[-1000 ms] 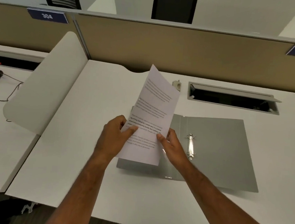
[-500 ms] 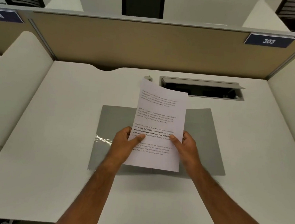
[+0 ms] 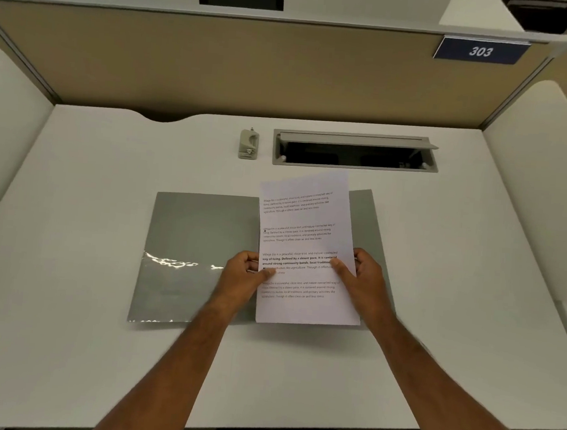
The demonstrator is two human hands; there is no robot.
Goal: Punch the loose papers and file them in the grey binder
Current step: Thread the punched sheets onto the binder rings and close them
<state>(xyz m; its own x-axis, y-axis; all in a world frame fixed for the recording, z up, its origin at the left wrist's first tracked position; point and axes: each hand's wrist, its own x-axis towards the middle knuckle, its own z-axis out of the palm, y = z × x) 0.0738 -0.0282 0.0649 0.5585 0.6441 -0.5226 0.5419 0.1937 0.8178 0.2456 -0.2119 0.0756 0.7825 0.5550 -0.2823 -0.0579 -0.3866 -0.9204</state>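
The grey binder (image 3: pixel 200 252) lies open and flat on the white desk (image 3: pixel 90 170), a glare streak across its left cover. The left hand (image 3: pixel 244 275) pinches the left edge of the paper (image 3: pixel 303 247), thumb on the printed face and fingers curled behind. That sheet, or stack, since I cannot count its pages, is held above the binder's middle, hiding the rings. It carries four short paragraphs; the third reads partly "way of living. Defined by a slower pace. It is centered around strong community bonds, local traditions". The right hand (image 3: pixel 364 278) pinches the right edge in the same way. Beyond the paper stands one small beige punch (image 3: pixel 249 143), just beside one open cable hatch (image 3: pixel 354 150). On the tan partition (image 3: pixel 219 65), one blue plate (image 3: pixel 481 51) reads "303".
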